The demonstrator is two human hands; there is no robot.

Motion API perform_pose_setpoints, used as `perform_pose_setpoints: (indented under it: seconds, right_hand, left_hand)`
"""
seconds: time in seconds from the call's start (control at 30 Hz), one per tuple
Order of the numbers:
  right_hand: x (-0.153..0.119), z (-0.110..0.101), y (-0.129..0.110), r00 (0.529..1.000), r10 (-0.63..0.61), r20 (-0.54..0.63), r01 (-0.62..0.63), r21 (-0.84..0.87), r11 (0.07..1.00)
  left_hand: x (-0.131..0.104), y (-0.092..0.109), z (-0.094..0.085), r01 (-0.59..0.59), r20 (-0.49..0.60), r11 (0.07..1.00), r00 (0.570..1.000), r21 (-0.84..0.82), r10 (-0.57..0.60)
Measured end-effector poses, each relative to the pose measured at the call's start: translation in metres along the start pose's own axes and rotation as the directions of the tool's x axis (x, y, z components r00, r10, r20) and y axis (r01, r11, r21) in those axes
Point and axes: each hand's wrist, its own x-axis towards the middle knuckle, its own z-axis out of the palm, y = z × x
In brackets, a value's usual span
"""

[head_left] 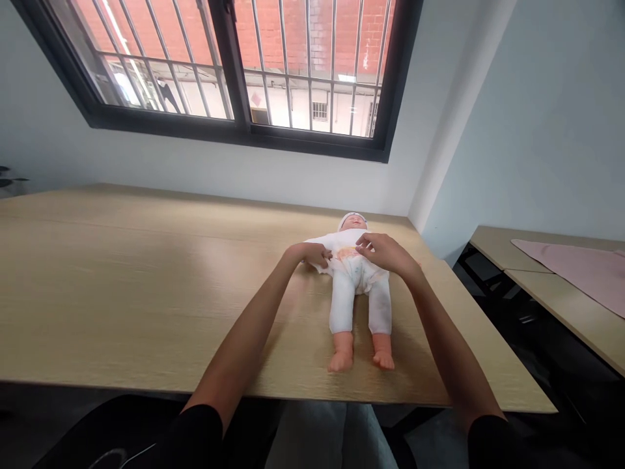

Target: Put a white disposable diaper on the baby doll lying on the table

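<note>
A baby doll [342, 309] lies on its back on the wooden table, its head toward the window and its bare feet toward me. It has a white cap, a white top and white leggings, with a diaper [361, 272] around its hips and an orange print at the waist. My left hand [316, 254] is at the left side of the doll's waist, fingers bent against the white cloth. Over the right side of its belly is my right hand [383, 252], thumb and fingers curved close together. Whatever either hand's fingertips may grip is too small to make out.
The wooden table [146, 293] reaches to the wall below a barred window [312, 133]. On the right, beyond a gap, another table [527, 267] carries a pink cloth [581, 267]. A dark chair [112, 430] stands at the lower left.
</note>
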Motion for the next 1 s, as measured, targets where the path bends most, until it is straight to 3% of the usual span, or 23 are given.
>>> perform_pose_setpoints:
  seconds: [0.17,0.33,0.47,0.63,0.83,1.0]
  right_hand:
    - [0.013,0.05,-0.029,0.975,-0.217,0.036,0.22,-0.174,0.96]
    - [0.021,0.089,-0.035,0.958,-0.272,0.086,0.285,-0.298,0.911]
    - [0.022,0.089,-0.031,0.952,-0.284,0.109,0.304,-0.302,0.904]
    - [0.025,0.081,-0.029,0.963,-0.251,0.099,0.269,-0.28,0.922]
    - [0.029,0.082,-0.017,0.985,-0.171,-0.005,0.164,-0.261,0.951]
    - [0.029,0.086,-0.015,0.989,-0.14,-0.049,0.117,-0.321,0.94]
  left_hand:
    - [-0.013,-0.007,-0.015,0.021,0.119,0.995,0.993,-0.093,-0.01]
    - [-0.021,-0.014,-0.02,-0.023,0.16,0.98,0.986,-0.2,0.056]
    - [-0.02,-0.023,-0.021,-0.041,0.188,0.944,0.976,-0.326,0.107]
    - [-0.022,-0.029,-0.026,-0.03,0.136,0.97,0.989,-0.243,0.065]
    - [-0.029,-0.034,-0.033,0.022,0.073,0.986,0.997,-0.166,-0.01]
    - [-0.033,-0.028,-0.036,-0.008,0.006,0.991,1.0,-0.131,0.009]
